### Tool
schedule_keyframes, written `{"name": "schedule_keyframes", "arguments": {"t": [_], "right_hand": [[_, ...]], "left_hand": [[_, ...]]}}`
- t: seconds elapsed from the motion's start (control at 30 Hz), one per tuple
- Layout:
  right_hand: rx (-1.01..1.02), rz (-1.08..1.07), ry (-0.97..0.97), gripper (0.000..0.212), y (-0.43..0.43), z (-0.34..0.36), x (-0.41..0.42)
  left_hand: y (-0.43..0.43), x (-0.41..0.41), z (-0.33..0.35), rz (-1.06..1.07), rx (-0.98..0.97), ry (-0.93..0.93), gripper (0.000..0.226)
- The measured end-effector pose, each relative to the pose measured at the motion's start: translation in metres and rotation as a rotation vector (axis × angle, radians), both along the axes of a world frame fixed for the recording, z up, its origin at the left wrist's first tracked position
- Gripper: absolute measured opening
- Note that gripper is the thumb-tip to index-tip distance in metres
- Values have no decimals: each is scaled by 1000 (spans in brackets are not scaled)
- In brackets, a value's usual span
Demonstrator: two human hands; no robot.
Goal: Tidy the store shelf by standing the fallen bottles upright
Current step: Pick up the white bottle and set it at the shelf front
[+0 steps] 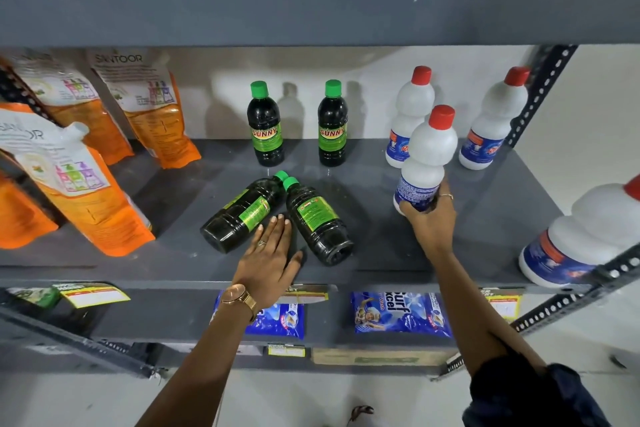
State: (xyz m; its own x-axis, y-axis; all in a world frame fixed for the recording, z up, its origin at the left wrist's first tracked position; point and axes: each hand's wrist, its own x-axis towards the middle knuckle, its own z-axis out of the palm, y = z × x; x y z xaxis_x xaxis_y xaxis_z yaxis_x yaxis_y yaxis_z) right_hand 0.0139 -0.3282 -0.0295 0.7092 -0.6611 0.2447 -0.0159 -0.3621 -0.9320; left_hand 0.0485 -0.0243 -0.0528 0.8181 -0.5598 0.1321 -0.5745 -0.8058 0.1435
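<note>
Head view. Grey metal shelf (485,218), middle tier. 2 dark SUNNY bottles stand upright at the back: rear left bottle (265,125) and rear right bottle (332,125), green caps up.

2 more dark green-capped bottles lie fallen in front of them. The left fallen bottle (242,213) has its long axis running from base at near left to cap at far right. The right fallen bottle (317,220) has its base at near right and its cap at far left. The 2 caps nearly meet, forming an inverted V.

Left hand (272,260) lies flat in the gap between the 2 bases, fingers spread, gripping nothing.

Right hand (431,215) is closed around the base of a white red-capped bottle (427,156), held near-upright, cap up, tilted slightly right. 2 like bottles stand behind it.
</note>
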Motion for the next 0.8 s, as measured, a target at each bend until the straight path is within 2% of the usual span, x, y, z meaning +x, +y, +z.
{"name": "schedule_keyframes", "arguments": {"t": [0.23, 0.37, 0.43, 0.57, 0.63, 0.73, 0.8], "right_hand": [[-45, -136, 69, 87, 12, 5, 5], [29, -35, 52, 71, 10, 1, 0], [25, -62, 51, 70, 10, 1, -3], [-9, -191, 45, 89, 17, 5, -1], [-51, -185, 63, 95, 17, 6, -1], [39, -35, 39, 82, 13, 1, -9], [49, -23, 47, 76, 11, -2, -13]], "left_hand": [[0, -1, 2, -5, -28, 4, 75], [1, -1, 2, -10, -30, -3, 77], [1, -1, 0, -10, -26, -13, 82], [1, -1, 1, -4, -26, -10, 76], [0, -1, 2, -8, -22, -2, 74], [1, -1, 1, -5, -24, -6, 74], [1, -1, 1, -5, -23, -8, 74]]}}
